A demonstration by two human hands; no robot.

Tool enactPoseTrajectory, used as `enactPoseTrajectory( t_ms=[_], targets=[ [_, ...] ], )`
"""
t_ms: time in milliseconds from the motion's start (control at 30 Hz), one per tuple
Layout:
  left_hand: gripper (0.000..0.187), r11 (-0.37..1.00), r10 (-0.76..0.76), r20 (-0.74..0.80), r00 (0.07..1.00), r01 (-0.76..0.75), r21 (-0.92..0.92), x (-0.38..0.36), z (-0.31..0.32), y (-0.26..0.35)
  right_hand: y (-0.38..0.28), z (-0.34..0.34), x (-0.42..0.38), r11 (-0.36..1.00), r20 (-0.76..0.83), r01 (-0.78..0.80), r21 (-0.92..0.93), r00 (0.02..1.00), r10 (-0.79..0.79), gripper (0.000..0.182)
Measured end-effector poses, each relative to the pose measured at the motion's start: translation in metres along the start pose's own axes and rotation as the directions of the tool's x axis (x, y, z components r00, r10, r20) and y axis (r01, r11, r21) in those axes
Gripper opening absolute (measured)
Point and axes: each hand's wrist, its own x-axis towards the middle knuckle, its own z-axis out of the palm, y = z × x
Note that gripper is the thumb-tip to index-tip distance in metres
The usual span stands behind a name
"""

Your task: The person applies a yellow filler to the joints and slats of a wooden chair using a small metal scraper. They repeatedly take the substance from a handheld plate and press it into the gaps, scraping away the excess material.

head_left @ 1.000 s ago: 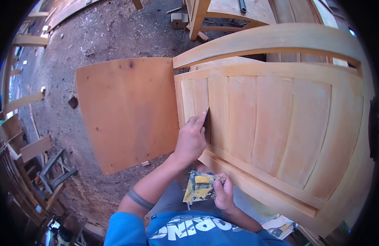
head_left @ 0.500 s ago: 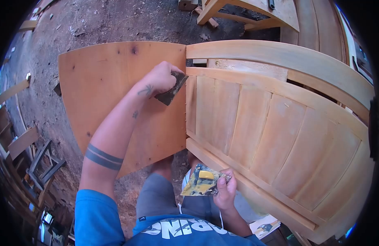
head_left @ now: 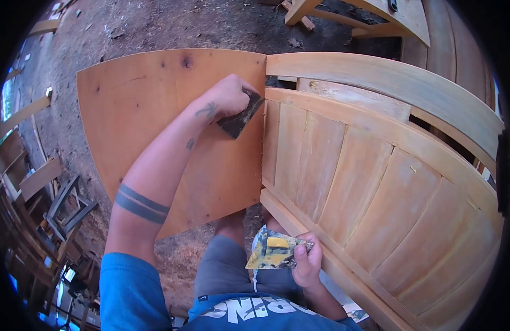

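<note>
My left hand (head_left: 230, 96), fingers closed, grips a dark, stained scraper blade (head_left: 241, 118). The blade lies against the orange-brown wooden panel (head_left: 172, 138), and its corner reaches the seam with the paler slatted panel (head_left: 365, 182) on the right. Low in front of my body, my right hand (head_left: 307, 262) holds a smeared flat plate (head_left: 274, 251) by its right end, thumb on top. Yellow paste lies on the plate with dark smears around it. Small yellowish bits run along the seam between the panels.
A curved top rail (head_left: 382, 77) spans the slatted panel, with gaps beneath it. Another wooden piece with legs (head_left: 370, 14) stands at the top right on the dirt floor (head_left: 139, 27). Wooden parts and a dark frame (head_left: 70, 209) are at the left.
The view has shifted, so the panels and both hands appear further right. My left hand still has the scraper near the seam, and my right hand still holds the plate.
</note>
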Motion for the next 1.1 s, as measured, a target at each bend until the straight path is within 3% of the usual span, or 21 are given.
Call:
enactPoseTrajectory(
  t_ms=[167, 367, 633, 733, 833, 1100],
  targets=[
    [0.046, 0.997, 0.037, 0.004, 0.999, -0.037, 0.063, 0.008, 0.002, 0.004, -0.001, -0.008, 0.002, 1.000, 0.007, -0.027, 0.000, 1.000, 0.027, 0.032],
    [0.048, 0.994, -0.052, 0.058, 0.997, 0.046, 0.102, 0.012, -0.004, 0.019, -0.003, -0.013, 0.004, 0.999, -0.004, 0.006, 0.032, 1.000, -0.006, 0.029],
    [0.052, 0.913, 0.001, 0.264, 0.965, -0.109, 0.394, 0.026, -0.021, 0.054, 0.009, -0.018, 0.004, 0.999, -0.007, -0.002, 0.054, 1.000, 0.002, 0.029],
    [0.050, 0.932, 0.008, 0.319, 0.948, -0.122, 0.340, 0.036, -0.026, 0.049, 0.014, -0.020, 0.001, 0.997, -0.010, -0.014, 0.077, 1.000, 0.015, 0.029],
    [0.049, 0.967, -0.046, 0.331, 0.943, -0.041, 0.251, 0.023, -0.025, 0.057, 0.018, -0.023, 0.001, 0.997, -0.008, -0.009, 0.080, 1.000, 0.009, 0.029],
    [0.047, 0.953, 0.002, 0.269, 0.963, -0.083, 0.291, 0.022, -0.024, 0.054, 0.017, -0.022, -0.001, 0.998, -0.027, 0.015, 0.057, 1.000, -0.013, 0.030]
  ],
)
